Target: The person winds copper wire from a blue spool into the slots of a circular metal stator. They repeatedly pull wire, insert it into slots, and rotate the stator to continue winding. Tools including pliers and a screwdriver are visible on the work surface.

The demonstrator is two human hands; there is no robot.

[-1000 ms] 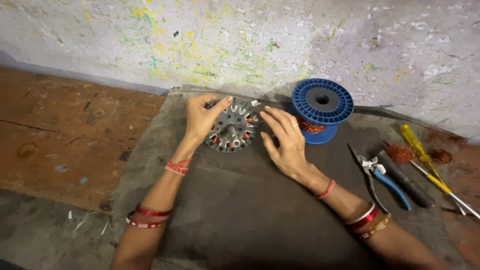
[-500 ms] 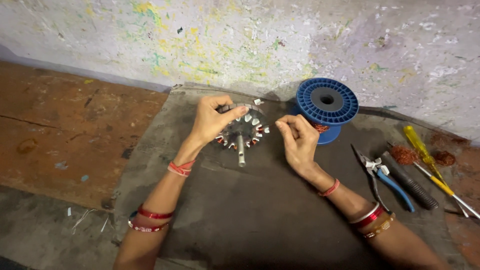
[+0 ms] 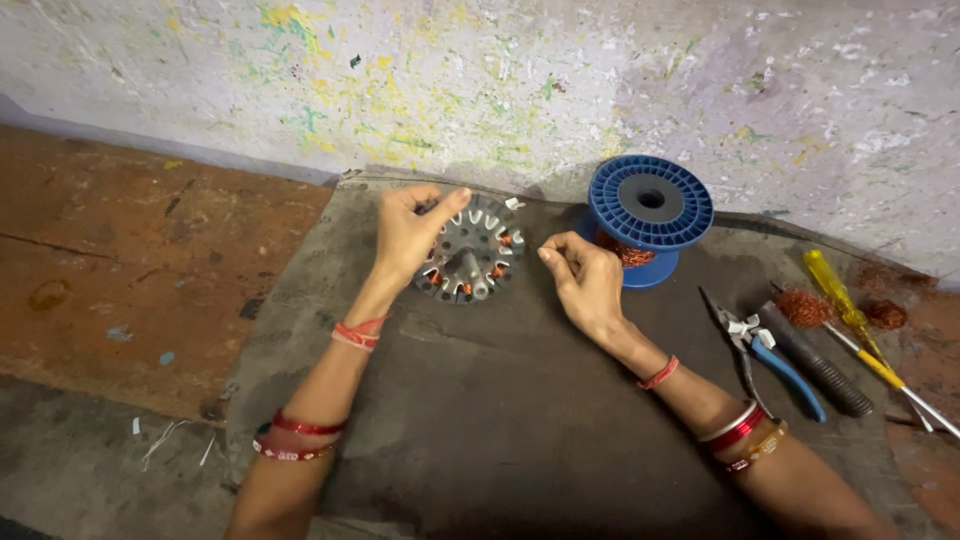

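On the dark mat (image 3: 480, 420) beneath the paint-flecked wall, a grey metal stator (image 3: 470, 257) stands tilted on edge, its ring of slots showing white paper liners and reddish copper windings round a central shaft. The left hand (image 3: 408, 235) grasps its upper rim. The right hand (image 3: 583, 280), just beside it, is pinched closed; what it pinches is too fine to tell. A blue wire spool (image 3: 650, 205) sits behind.

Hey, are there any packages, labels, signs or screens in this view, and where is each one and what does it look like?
None: no package, label, sign or screen shows.
Blue spool: round plastic reel with copper wire, by the paint-flecked wall.
Grey stator: round, slotted metal, on the dark mat, held by the left hand; right hand pinched beside it.
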